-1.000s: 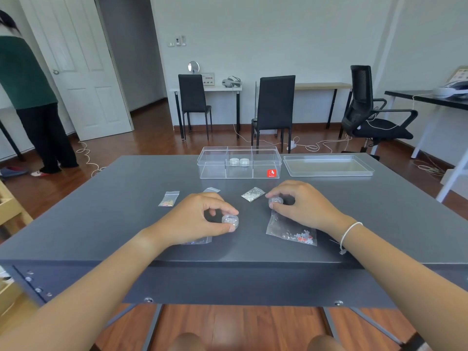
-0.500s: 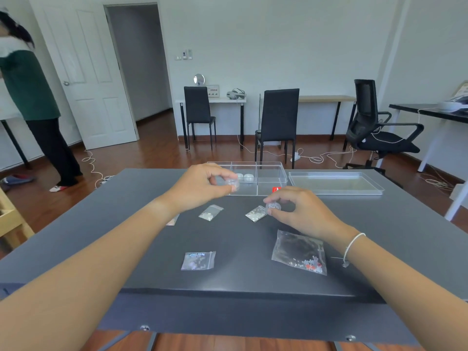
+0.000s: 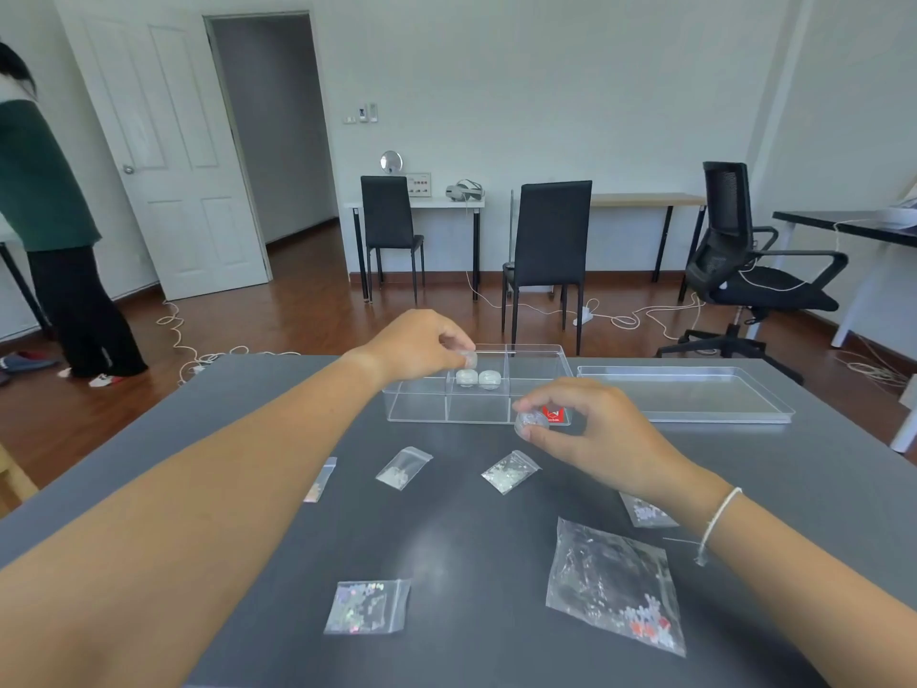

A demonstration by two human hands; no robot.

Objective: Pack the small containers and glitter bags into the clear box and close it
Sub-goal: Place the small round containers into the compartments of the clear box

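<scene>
A clear divided box [image 3: 541,352] stands open at the far middle of the dark table, with two small round containers [image 3: 477,378] in its back middle compartment. My left hand [image 3: 417,342] holds a third small container [image 3: 469,360] over the box, just above those two. My right hand [image 3: 590,429] pinches another small container [image 3: 530,420] in front of the box's near right corner. Several glitter bags lie on the table: one at the near left [image 3: 367,606], a large one at the near right [image 3: 615,583], and two small ones in the middle [image 3: 403,467] [image 3: 508,471].
The box's clear lid [image 3: 685,394] lies flat to the right of the box. Two more small bags [image 3: 322,481] [image 3: 645,511] lie partly hidden by my arms. A person stands at the far left of the room. Chairs and desks stand behind the table.
My left hand has carried its container from the table up over the box's middle compartment. My right hand has lifted its container toward the box's near right corner. The view has tilted up.
</scene>
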